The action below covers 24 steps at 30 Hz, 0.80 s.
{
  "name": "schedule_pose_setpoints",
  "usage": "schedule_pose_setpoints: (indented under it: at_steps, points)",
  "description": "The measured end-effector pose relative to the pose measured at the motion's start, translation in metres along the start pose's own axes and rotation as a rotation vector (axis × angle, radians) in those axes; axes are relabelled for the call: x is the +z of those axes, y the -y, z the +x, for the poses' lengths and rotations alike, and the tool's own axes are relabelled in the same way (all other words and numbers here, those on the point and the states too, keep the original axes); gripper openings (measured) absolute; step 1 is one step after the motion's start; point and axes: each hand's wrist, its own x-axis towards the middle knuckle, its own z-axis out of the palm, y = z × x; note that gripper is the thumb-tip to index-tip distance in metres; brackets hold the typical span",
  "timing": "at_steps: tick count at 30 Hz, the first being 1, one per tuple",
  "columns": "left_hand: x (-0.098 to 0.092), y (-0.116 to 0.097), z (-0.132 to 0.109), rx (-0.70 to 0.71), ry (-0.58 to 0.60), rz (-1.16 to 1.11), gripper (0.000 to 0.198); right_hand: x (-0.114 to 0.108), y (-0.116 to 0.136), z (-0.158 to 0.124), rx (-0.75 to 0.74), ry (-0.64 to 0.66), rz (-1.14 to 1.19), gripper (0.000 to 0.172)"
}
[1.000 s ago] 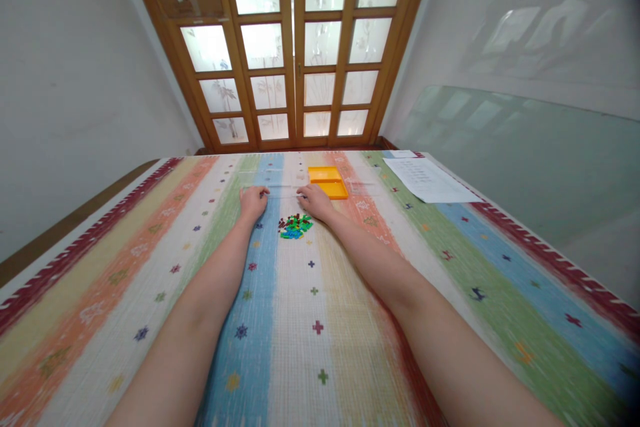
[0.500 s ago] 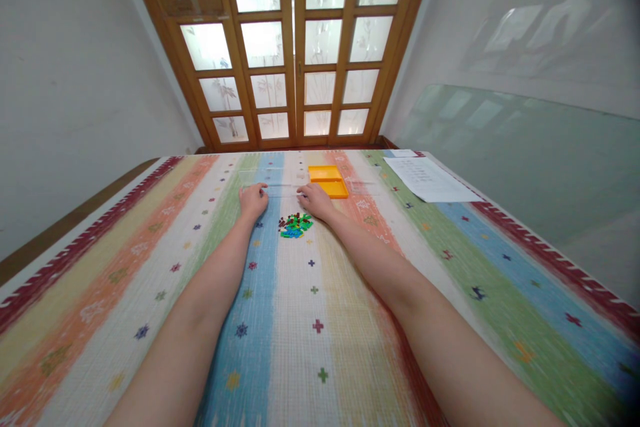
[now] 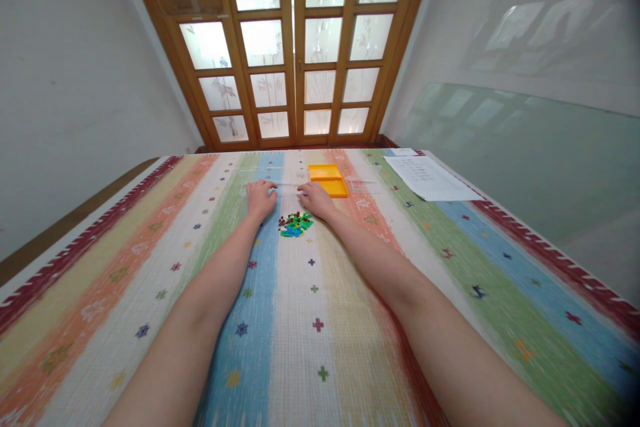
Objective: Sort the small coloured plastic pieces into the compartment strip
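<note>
Both my hands are over the far middle of the table, either side of a clear plastic tray-like piece (image 3: 287,189) whose faint edges run between them. My left hand (image 3: 261,199) is over its left part, fingers curved and thumb apart from them, with nothing visible between. My right hand (image 3: 315,199) is at its right end, fingers bent toward the thumb; whatever the fingertips hold is too small to make out. Just nearer to me lies a pile of small toy bricks (image 3: 296,225) in green, blue and brown. An orange two-compartment box (image 3: 327,173) lies open beyond my right hand.
Another clear plastic piece (image 3: 365,185) lies right of the orange box. Printed paper sheets (image 3: 430,179) rest at the far right. A striped, patterned cloth (image 3: 295,333) covers the table. Wood-framed glass doors (image 3: 295,67) stand behind the far edge.
My left hand has moved right along the clear plastic piece, closer to my right hand, and its fingers have loosened. My right hand and the brick pile have stayed almost in place.
</note>
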Motion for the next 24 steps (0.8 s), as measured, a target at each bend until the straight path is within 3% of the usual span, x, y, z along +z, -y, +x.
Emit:
schedule_pose_setpoints:
  at_steps: [8,14,24]
  points:
    - [0.004,-0.014,-0.005,0.195,0.112,-0.092,0.020,-0.004,0.004,0.000,0.004,0.006,-0.005,0.019]
    - [0.011,-0.009,-0.004,0.203,0.193,-0.104,0.024,-0.005,0.003,0.002,0.013,0.051,-0.013,0.022]
    - [0.009,-0.009,-0.004,0.205,0.171,-0.176,0.025,-0.007,0.002,0.002,-0.001,0.026,0.012,0.022]
